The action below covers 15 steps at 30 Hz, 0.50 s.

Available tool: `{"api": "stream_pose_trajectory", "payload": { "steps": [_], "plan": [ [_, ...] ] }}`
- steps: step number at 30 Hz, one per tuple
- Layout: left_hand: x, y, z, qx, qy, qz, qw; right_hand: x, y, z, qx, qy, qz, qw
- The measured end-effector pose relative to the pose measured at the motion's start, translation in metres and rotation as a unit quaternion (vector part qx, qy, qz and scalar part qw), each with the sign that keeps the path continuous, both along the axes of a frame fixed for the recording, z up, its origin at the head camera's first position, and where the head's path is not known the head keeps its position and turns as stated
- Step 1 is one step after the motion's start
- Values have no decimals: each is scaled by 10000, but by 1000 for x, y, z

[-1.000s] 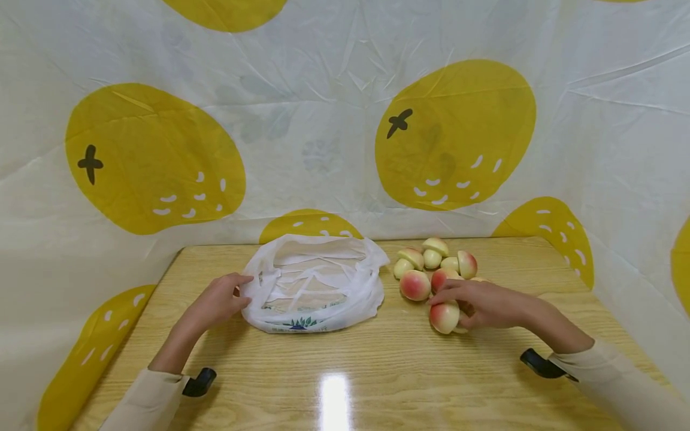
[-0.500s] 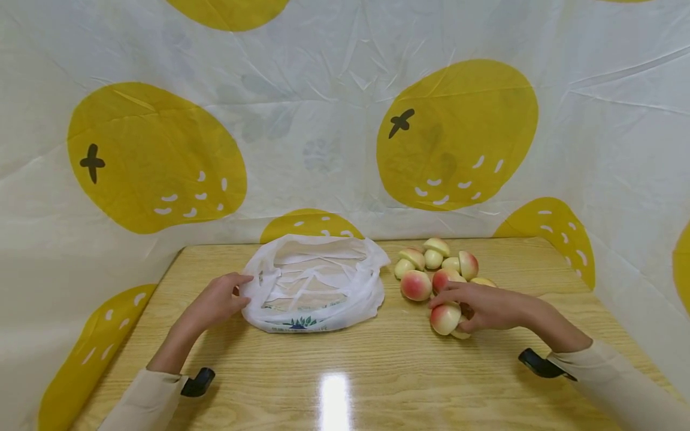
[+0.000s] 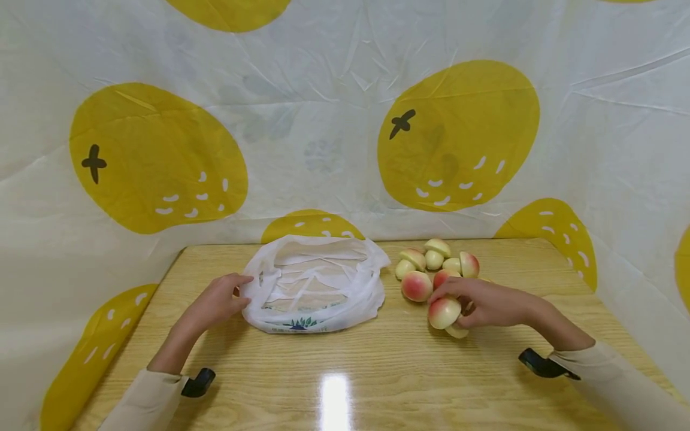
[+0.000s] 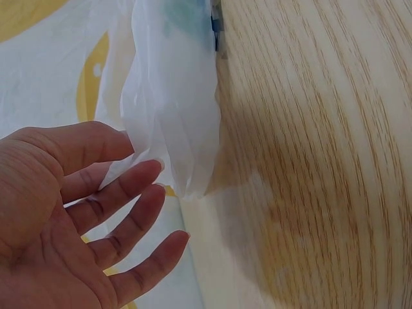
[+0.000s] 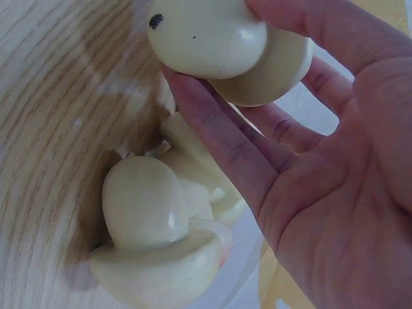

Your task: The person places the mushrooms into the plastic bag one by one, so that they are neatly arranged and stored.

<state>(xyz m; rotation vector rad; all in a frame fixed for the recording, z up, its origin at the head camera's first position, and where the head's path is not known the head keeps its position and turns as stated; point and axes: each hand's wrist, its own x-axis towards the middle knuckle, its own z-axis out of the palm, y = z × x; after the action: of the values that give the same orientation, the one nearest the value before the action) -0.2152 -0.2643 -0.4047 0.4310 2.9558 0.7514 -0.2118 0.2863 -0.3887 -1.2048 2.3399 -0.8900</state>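
In the head view my left hand (image 3: 218, 299) is at the left rim of a white plastic bag (image 3: 318, 324), whose mouth gapes upward. Seen from the left wrist, the bag's thin edge (image 4: 170, 116) runs between thumb and forefinger, and the other fingers are loosely bent. My right hand (image 3: 485, 303) grips a toy mushroom (image 3: 444, 313) with a red-tinged cap and pale stem. The right wrist view shows thumb and fingers around this mushroom (image 5: 206, 38), its stem toward the camera. More toy mushrooms (image 3: 417, 286) lie just beyond; my right hand partly covers some.
Both hands work over a wooden table (image 3: 377, 371) with a bright glare spot near its front. A white curtain (image 3: 318, 120) printed with yellow fruit hangs behind and at the sides. Below the held mushroom, the right wrist view shows other mushrooms (image 5: 145, 203) lying together on the table.
My right hand has closed more firmly on the mushroom and shifted it slightly up and to the left. My left hand and the bag have stayed in place.
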Motion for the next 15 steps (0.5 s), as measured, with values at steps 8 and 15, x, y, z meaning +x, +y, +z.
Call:
{"api": "stream_pose_trajectory", "payload": {
  "steps": [8, 15],
  "plan": [
    [0, -3, -3, 66, -93, 36, 9999, 0, -3, 8, -212, 30, -288, 9994],
    [0, -3, -1, 147, -128, 20, 9998, -4, -7, 14, -193, -112, -707, 9973]
  ]
}}
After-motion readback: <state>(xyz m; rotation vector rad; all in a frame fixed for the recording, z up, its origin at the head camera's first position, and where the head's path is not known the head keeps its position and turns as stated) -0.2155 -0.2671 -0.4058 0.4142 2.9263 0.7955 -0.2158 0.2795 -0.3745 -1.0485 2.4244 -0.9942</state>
